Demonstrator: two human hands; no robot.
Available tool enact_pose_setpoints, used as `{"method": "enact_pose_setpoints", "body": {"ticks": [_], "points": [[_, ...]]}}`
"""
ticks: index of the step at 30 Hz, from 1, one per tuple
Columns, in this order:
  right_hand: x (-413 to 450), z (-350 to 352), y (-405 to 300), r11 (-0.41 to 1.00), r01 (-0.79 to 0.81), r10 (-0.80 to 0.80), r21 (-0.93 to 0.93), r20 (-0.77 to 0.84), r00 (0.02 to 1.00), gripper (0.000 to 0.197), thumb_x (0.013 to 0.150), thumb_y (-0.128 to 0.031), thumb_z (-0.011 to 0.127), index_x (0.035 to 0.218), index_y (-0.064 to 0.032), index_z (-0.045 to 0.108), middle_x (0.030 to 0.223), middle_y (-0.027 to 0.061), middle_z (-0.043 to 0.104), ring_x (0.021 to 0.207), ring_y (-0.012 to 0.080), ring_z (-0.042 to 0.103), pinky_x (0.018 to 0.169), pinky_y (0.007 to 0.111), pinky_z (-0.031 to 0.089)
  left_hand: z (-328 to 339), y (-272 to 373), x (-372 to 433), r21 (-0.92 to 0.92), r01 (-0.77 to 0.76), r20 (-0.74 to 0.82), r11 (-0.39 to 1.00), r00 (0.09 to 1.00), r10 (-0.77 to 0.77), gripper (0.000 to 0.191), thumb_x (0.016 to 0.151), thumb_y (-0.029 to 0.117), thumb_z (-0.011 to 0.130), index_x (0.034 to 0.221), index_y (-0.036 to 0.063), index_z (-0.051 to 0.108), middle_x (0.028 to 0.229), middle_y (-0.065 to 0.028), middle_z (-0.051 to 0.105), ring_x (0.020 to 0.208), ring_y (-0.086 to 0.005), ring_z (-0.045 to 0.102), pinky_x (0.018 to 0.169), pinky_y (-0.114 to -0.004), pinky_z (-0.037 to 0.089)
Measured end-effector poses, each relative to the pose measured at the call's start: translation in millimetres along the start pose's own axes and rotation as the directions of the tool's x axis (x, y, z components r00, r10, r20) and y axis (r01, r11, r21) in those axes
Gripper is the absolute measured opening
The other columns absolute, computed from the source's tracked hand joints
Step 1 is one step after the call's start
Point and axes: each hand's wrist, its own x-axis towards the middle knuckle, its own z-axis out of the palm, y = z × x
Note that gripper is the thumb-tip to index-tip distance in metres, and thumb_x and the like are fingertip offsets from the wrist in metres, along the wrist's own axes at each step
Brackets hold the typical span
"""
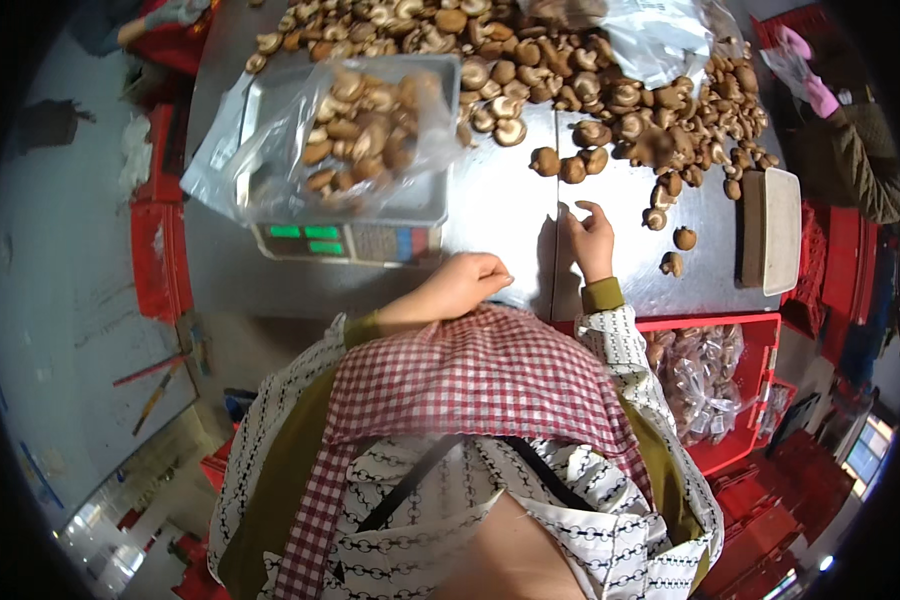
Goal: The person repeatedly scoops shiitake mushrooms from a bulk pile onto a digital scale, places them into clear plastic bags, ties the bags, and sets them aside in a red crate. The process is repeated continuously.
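Observation:
My left hand (465,283) is at the table's front edge with its fingers curled together, and no object shows in it. Over the steel table (502,202), my right hand (594,238) has thumb and forefinger apart and holds nothing. Just beyond it lie a few loose shiitake mushrooms (573,169), apart from the large mushroom pile (540,64). To the left, a clear plastic bag (270,161) with mushrooms inside (367,127) rests on the metal pan (427,206) of a digital scale (360,244) with lit green displays.
A silver-grey plastic bag (660,37) lies on the pile. At right stands a pale rectangular container (781,231). A red crate (771,352) holds bagged mushrooms (701,382). Pink-gloved hands of another person (820,96) hold plastic at upper right; another person's gloved hand (176,13) is upper left.

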Motion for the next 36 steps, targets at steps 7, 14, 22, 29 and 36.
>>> {"method": "enact_pose_setpoints", "body": {"ticks": [7,14,22,29,36], "points": [[127.3,57.4,-112.1,0.713,0.675,-0.698,-0.191,-0.099,0.709,0.032,0.074,-0.01,0.066,0.105,-0.0038,0.06,0.103,0.016,0.06,0.096,0.0346,0.055,0.082,0.041,0.045,-17.7,16.3,-10.0,-0.137,0.084,-0.068,0.987,0.993,-0.094,0.014,0.09,0.004,0.054,0.103,0.0005,0.059,0.09,-0.004,0.061,0.084,-0.0088,0.056,0.074,-0.022,0.044],[219.5,89.5,-92.0,0.582,0.602,-0.773,-0.547,-0.144,0.618,0.032,0.077,-0.016,0.065,0.107,-0.0082,0.061,0.116,0.0142,0.055,0.107,0.034,0.049,0.091,0.043,0.04,-33.3,14.3,-15.1,-0.18,0.09,-0.161,0.98,0.98,-0.119,0.015,0.09,0.009,0.054,0.101,-0.0003,0.059,0.084,-0.0012,0.057,0.077,-0.0068,0.05,0.07,-0.022,0.042],[162.0,45.8,-145.7,0.608,0.634,-0.722,-0.478,0.0,0.692,0.049,0.074,-0.02,0.071,0.118,-0.0067,0.055,0.11,0.0154,0.055,0.098,0.0318,0.055,0.082,0.04,0.047,-13.3,1.8,-16.1,-0.184,0.11,-0.159,0.977,0.977,-0.14,0.015,0.09,0.008,0.053,0.1,0.0,0.059,0.08,0.0003,0.055,0.073,-0.006,0.048,0.067,-0.022,0.041],[162.2,108.7,-151.7,0.614,0.641,-0.531,-0.459,0.361,0.767,0.032,0.077,-0.014,0.063,0.108,-0.0117,0.059,0.101,0.0093,0.059,0.09,0.0294,0.06,0.074,0.041,0.049,-18.9,16.7,-26.8,-0.143,0.047,-0.215,0.989,0.974,-0.077,0.014,0.09,0.007,0.054,0.1,-0.0006,0.059,0.082,0.0011,0.056,0.075,-0.0058,0.048,0.068,-0.021,0.041],[135.7,34.1,-116.3,0.64,-0.368,-0.178,0.674,0.596,0.783,0.018,0.093,-0.006,0.047,0.107,0.001,0.055,0.101,0.0103,0.061,0.088,0.0185,0.061,0.073,0.029,0.054,-26.7,-6.4,-55.0,-0.263,0.072,-0.253,0.962,0.957,-0.141,0.014,0.091,0.005,0.052,0.103,0.001,0.058,0.08,0.0008,0.054,0.071,-0.0063,0.047,0.066,-0.022,0.041]]}}
